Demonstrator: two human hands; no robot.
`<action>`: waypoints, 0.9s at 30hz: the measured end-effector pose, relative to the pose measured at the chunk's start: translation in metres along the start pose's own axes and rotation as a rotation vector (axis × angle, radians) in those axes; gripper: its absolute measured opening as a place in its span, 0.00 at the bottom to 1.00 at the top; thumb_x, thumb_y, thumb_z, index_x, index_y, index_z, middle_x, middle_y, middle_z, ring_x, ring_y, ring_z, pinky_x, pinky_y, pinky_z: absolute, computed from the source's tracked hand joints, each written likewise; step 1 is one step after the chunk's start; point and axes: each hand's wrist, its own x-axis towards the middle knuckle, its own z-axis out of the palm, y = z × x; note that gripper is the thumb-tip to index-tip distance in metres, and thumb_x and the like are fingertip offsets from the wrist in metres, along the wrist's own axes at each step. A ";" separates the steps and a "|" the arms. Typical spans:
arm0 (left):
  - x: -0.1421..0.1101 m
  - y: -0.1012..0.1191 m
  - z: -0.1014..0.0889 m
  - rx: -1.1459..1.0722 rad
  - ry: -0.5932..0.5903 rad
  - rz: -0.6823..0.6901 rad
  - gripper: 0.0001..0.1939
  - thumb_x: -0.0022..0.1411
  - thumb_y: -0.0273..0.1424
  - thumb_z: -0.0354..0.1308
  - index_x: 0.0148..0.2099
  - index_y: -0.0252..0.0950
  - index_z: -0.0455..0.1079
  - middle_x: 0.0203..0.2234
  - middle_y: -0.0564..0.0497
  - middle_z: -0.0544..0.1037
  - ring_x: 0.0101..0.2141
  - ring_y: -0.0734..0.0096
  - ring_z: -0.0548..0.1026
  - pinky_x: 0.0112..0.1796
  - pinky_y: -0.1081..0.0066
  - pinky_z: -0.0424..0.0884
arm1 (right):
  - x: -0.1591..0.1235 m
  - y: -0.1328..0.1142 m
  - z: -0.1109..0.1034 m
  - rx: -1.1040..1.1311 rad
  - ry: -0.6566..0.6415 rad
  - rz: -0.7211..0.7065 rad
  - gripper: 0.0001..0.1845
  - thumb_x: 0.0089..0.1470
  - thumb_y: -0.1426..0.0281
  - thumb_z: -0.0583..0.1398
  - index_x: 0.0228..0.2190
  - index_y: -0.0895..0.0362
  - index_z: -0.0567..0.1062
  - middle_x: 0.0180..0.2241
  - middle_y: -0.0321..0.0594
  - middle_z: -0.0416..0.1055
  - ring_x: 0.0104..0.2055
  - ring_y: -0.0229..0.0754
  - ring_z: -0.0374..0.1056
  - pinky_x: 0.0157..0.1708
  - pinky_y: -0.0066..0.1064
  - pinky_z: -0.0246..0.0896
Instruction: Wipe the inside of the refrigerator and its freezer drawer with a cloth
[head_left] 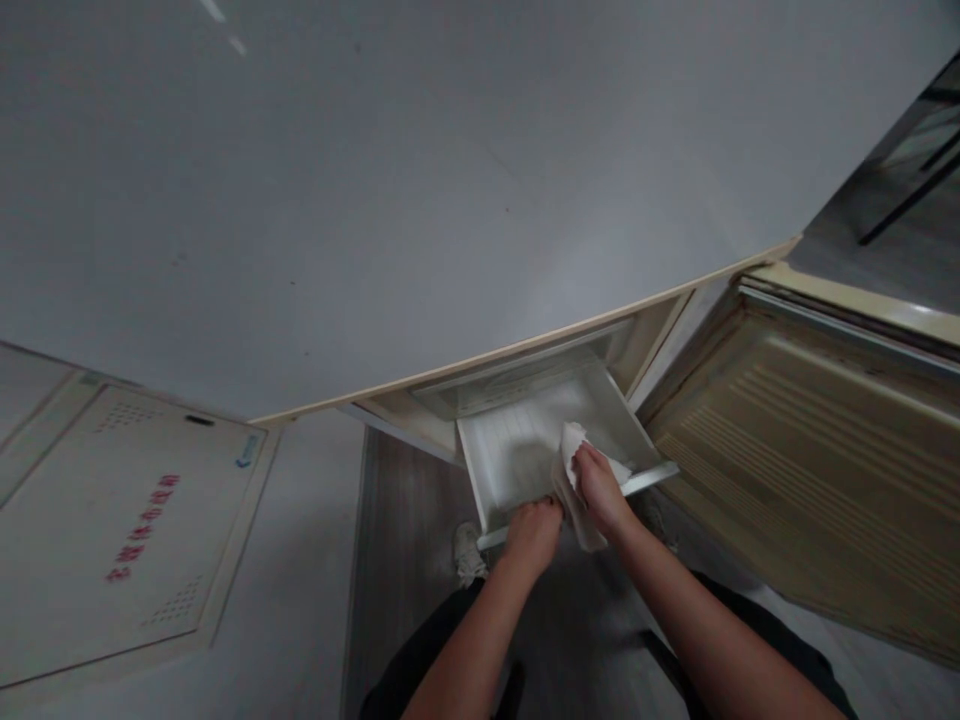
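Note:
A white plastic drawer (510,450) is pulled out from the bottom of an open fridge, below me. My left hand (534,532) is closed round the drawer's front rim. My right hand (598,487) grips a crumpled white cloth (571,445) and presses it against the drawer's front right part, with some of the cloth hanging over the rim. The inside of the drawer holds nothing else that I can see.
The fridge's grey top (420,190) fills the upper view. Its door (817,470) stands open at the right, inner ribbed side showing. A white wall panel with red characters (120,530) is at the left. My shoe (469,555) rests on the grey wooden floor.

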 end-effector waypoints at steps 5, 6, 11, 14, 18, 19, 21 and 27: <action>-0.005 0.000 0.001 -0.006 -0.017 0.017 0.16 0.64 0.19 0.48 0.47 0.33 0.73 0.43 0.40 0.81 0.46 0.54 0.80 0.46 0.60 0.75 | -0.003 -0.002 0.006 0.048 -0.036 0.065 0.13 0.46 0.57 0.57 0.28 0.54 0.69 0.26 0.33 0.67 0.29 0.39 0.60 0.31 0.29 0.55; -0.006 -0.001 0.001 -0.008 -0.023 0.019 0.16 0.63 0.19 0.47 0.47 0.33 0.73 0.43 0.40 0.81 0.45 0.54 0.80 0.46 0.60 0.75 | -0.004 -0.003 0.008 0.082 -0.056 0.084 0.14 0.45 0.57 0.57 0.29 0.53 0.70 0.28 0.34 0.70 0.31 0.40 0.63 0.33 0.29 0.57; -0.007 -0.004 -0.001 -0.020 -0.037 0.039 0.18 0.62 0.20 0.48 0.50 0.34 0.73 0.44 0.40 0.81 0.46 0.54 0.80 0.47 0.60 0.75 | -0.007 -0.004 0.021 0.160 -0.088 0.118 0.14 0.43 0.57 0.59 0.29 0.54 0.72 0.32 0.37 0.75 0.37 0.43 0.69 0.39 0.31 0.63; -0.007 -0.006 0.000 -0.032 -0.053 0.050 0.18 0.63 0.22 0.49 0.51 0.34 0.74 0.45 0.40 0.81 0.47 0.54 0.79 0.49 0.60 0.74 | -0.010 0.001 0.030 0.102 -0.107 0.075 0.12 0.44 0.59 0.58 0.27 0.54 0.71 0.31 0.38 0.74 0.38 0.43 0.68 0.41 0.30 0.62; -0.004 -0.008 0.001 -0.060 -0.096 0.056 0.17 0.65 0.26 0.50 0.51 0.36 0.75 0.48 0.42 0.80 0.49 0.56 0.78 0.49 0.63 0.73 | -0.012 0.011 0.041 -0.018 -0.091 0.077 0.14 0.45 0.56 0.56 0.25 0.54 0.69 0.25 0.36 0.68 0.33 0.41 0.64 0.35 0.30 0.58; -0.004 -0.008 0.001 -0.065 -0.105 0.052 0.17 0.65 0.26 0.50 0.52 0.35 0.74 0.49 0.41 0.80 0.49 0.56 0.78 0.49 0.64 0.73 | -0.013 0.012 0.043 -0.052 -0.091 0.077 0.14 0.45 0.56 0.56 0.25 0.54 0.68 0.24 0.35 0.66 0.31 0.41 0.62 0.33 0.30 0.56; -0.002 -0.007 0.000 -0.070 -0.124 0.042 0.18 0.65 0.25 0.50 0.53 0.34 0.74 0.49 0.41 0.80 0.50 0.57 0.78 0.49 0.65 0.73 | -0.014 0.014 0.047 -0.130 -0.114 0.050 0.15 0.45 0.55 0.55 0.23 0.54 0.66 0.22 0.33 0.62 0.29 0.39 0.58 0.31 0.30 0.53; -0.002 0.000 -0.006 -0.086 -0.152 0.000 0.18 0.66 0.24 0.48 0.53 0.35 0.75 0.51 0.41 0.79 0.52 0.59 0.76 0.52 0.66 0.71 | -0.015 0.017 0.050 -0.226 -0.171 0.015 0.18 0.49 0.53 0.57 0.24 0.55 0.68 0.23 0.33 0.63 0.29 0.39 0.58 0.31 0.30 0.53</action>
